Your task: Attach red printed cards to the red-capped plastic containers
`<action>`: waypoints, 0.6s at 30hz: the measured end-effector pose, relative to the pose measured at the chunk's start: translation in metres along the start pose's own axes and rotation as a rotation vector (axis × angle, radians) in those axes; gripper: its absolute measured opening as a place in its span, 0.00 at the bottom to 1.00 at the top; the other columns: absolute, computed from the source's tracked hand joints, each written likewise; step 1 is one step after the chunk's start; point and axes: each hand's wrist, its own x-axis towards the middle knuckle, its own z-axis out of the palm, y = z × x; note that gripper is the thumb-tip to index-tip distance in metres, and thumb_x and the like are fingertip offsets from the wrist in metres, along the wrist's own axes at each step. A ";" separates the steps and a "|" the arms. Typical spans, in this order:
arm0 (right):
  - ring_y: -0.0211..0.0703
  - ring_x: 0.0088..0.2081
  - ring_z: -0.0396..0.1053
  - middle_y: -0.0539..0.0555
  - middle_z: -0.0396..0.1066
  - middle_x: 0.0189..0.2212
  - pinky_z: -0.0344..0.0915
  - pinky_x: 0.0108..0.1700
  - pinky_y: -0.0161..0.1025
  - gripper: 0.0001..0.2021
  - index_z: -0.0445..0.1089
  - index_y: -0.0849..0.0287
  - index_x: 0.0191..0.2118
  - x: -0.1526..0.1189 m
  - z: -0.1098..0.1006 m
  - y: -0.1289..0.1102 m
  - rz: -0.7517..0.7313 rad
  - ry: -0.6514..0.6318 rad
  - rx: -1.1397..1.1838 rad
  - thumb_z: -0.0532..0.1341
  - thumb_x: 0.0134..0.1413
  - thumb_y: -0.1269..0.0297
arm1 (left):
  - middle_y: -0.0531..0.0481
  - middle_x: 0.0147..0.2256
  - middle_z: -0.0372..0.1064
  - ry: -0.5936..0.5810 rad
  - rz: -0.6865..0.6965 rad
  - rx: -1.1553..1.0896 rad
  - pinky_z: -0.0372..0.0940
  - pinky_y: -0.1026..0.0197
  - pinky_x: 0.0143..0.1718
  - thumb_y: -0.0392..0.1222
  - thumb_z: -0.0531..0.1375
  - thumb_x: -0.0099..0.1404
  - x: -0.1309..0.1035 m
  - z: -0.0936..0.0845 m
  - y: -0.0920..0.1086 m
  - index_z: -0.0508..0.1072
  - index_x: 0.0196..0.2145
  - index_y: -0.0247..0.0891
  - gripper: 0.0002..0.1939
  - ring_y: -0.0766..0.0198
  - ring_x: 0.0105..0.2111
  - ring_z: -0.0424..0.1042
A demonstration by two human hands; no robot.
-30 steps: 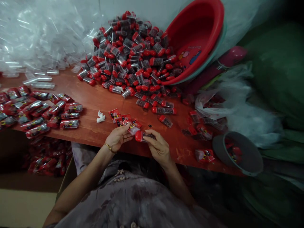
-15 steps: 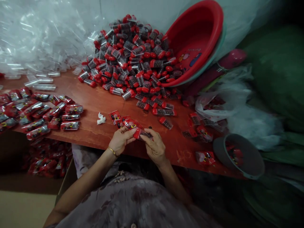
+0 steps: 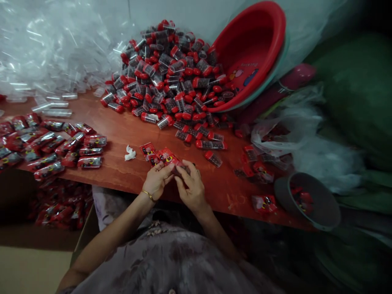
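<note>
Between my two hands, near the table's front edge, is a small clear tube with a red cap (image 3: 181,168), partly covered by fingers. My left hand (image 3: 157,179) pinches its left end; a gold bracelet is on that wrist. My right hand (image 3: 191,185) has its fingers closed round the tube's right part. Just beyond my left hand lie several flat red printed wrappers (image 3: 165,155). Whether a wrapper touches the tube is hard to make out. A crumpled white scrap (image 3: 130,153) sits to their left.
A large heap of red-capped tubes (image 3: 171,73) fills the back middle, against a tilted red basin (image 3: 269,24). Wrapped red packs (image 3: 72,143) and empty clear tubes (image 3: 56,112) lie left. A grey bucket (image 3: 324,212) stands at the right edge of the red-brown table (image 3: 116,175).
My right hand has moved left, closer to my left hand, and its fingers now cover more of the tube. My left hand has barely shifted.
</note>
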 end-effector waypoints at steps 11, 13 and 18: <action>0.40 0.24 0.70 0.50 0.72 0.22 0.69 0.30 0.37 0.15 0.70 0.59 0.43 0.011 -0.004 -0.006 0.584 -0.128 0.494 0.57 0.55 0.56 | 0.52 0.28 0.74 -0.038 0.010 0.071 0.65 0.64 0.36 0.39 0.73 0.37 -0.002 0.001 -0.003 0.73 0.27 0.35 0.18 0.69 0.27 0.71; 0.38 0.21 0.69 0.47 0.70 0.20 0.68 0.29 0.36 0.15 0.70 0.60 0.42 0.012 -0.004 -0.008 0.633 -0.141 0.609 0.58 0.53 0.56 | 0.51 0.28 0.74 -0.057 -0.004 0.088 0.65 0.65 0.34 0.41 0.73 0.37 -0.002 0.000 -0.002 0.74 0.28 0.35 0.18 0.69 0.27 0.71; 0.33 0.19 0.67 0.47 0.71 0.23 0.65 0.24 0.32 0.12 0.66 0.59 0.37 0.016 0.003 -0.008 0.740 -0.039 0.716 0.62 0.49 0.57 | 0.52 0.25 0.73 -0.084 0.041 0.150 0.63 0.66 0.28 0.46 0.74 0.33 -0.003 -0.003 -0.009 0.75 0.26 0.33 0.22 0.70 0.24 0.69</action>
